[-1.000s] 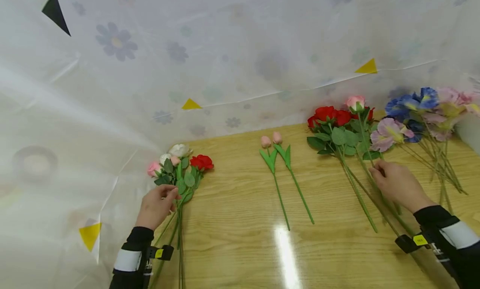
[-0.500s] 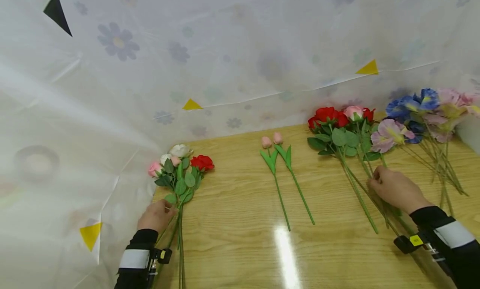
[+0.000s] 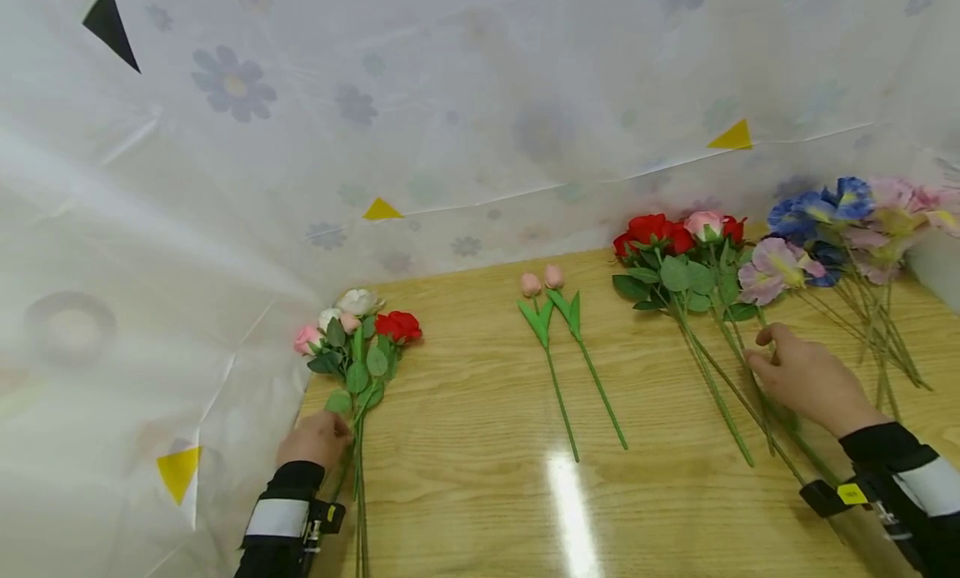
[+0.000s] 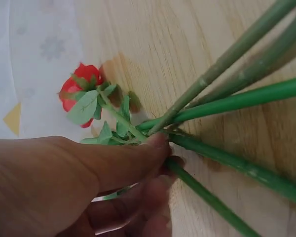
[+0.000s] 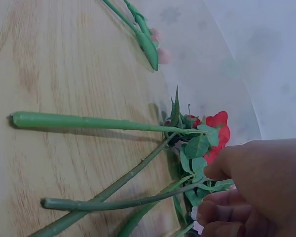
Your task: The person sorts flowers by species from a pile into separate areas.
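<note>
At the left, my left hand (image 3: 315, 440) pinches a green stem (image 4: 207, 197) between thumb and fingers, and that stem appears to lead to the red rose (image 4: 81, 94). This bunch also has white roses (image 3: 360, 301) and a pink rose (image 3: 307, 340), with stems crossing near the hand. On the right side my right hand (image 3: 813, 382) has thumb and forefinger apart beside the rose stems, holding nothing. Near it lie red roses (image 3: 649, 228) and a pink rose (image 3: 705, 225); their loose stems (image 5: 123, 202) rest on the table in the right wrist view.
Two pink tulips (image 3: 553, 276) lie on the wooden table (image 3: 465, 411) between the two groups. Blue irises (image 3: 852, 196) and pink-purple irises (image 3: 780, 270) are piled at the far right. A flower-patterned plastic sheet (image 3: 480, 128) rises behind the table and along its left side.
On the right, the pink rose came down among the red roses and the right hand's fingers parted. My left hand moved down along the bunch; the red rose there shifted slightly left.
</note>
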`<state>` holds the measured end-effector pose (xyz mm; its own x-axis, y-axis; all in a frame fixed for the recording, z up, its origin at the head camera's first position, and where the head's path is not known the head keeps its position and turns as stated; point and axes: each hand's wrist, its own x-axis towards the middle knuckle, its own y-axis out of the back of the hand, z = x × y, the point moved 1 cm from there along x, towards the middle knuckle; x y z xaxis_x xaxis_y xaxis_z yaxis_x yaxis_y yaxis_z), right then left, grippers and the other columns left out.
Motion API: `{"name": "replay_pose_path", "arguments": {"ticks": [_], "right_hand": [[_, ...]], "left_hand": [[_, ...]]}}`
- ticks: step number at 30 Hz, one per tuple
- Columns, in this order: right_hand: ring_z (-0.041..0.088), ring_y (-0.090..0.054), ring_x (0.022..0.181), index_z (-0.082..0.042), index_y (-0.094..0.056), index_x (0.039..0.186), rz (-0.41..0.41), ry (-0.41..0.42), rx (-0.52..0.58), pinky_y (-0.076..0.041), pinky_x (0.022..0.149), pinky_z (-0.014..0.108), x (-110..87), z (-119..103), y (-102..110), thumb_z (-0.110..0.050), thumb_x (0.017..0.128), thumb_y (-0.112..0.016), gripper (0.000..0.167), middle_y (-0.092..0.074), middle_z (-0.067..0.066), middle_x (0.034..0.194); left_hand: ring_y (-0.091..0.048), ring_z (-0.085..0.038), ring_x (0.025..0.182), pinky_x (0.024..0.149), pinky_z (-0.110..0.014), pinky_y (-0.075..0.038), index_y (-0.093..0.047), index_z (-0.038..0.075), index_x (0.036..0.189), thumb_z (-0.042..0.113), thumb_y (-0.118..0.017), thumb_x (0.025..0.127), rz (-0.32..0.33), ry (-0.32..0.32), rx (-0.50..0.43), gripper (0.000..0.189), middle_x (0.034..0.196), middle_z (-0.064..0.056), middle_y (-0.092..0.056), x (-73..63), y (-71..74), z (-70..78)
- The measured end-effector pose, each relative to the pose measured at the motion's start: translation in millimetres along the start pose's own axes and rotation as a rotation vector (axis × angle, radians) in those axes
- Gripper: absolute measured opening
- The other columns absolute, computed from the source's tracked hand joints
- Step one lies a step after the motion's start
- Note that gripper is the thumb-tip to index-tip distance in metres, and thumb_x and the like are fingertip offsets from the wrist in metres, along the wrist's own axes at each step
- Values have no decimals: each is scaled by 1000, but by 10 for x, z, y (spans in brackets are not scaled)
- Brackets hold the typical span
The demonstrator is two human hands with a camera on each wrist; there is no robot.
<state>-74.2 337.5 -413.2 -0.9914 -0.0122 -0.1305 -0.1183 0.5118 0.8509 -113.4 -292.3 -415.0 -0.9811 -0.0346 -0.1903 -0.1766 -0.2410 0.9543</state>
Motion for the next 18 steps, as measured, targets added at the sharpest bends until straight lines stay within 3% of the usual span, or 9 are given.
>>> {"name": "replay_pose_path", "arguments": {"ticks": [5, 10, 16, 18], "right_hand": [[17, -45, 53, 9, -41, 128, 28, 26, -1, -31, 46, 32, -28, -47, 8, -33, 109, -36, 47, -58, 7, 75], [14, -39, 50, 7, -44, 127, 68, 84, 0, -28, 47, 30, -29, -152, -35, -28, 108, -41, 41, -52, 4, 70], [9, -35, 46, 1, -50, 120, 117, 198, 31, -29, 46, 27, -31, -409, -170, -24, 107, -46, 29, -46, 0, 64], [6, -33, 47, -1, -52, 118, 126, 253, 48, -29, 46, 26, -26, -530, -230, -22, 106, -49, 25, -44, -2, 63]], "left_hand": [[-61, -16, 62, 55, -36, -47, -73, 7, 87, 16, -74, 89, 72, -41, -30, 9, 78, -6, -71, -5, 25, 14], [-55, -13, 60, 56, -32, -44, -71, 5, 89, 18, -71, 92, 121, -133, -78, 14, 76, -6, -68, -41, 128, 153], [-61, -15, 74, 65, -31, -45, -71, 7, 99, 22, -65, 97, 85, -209, -232, 17, 87, -5, -70, -45, 239, 525], [-62, -17, 79, 67, -31, -46, -70, 7, 105, 24, -63, 99, 34, -235, -329, 19, 93, -6, -70, -46, 260, 673]]}}
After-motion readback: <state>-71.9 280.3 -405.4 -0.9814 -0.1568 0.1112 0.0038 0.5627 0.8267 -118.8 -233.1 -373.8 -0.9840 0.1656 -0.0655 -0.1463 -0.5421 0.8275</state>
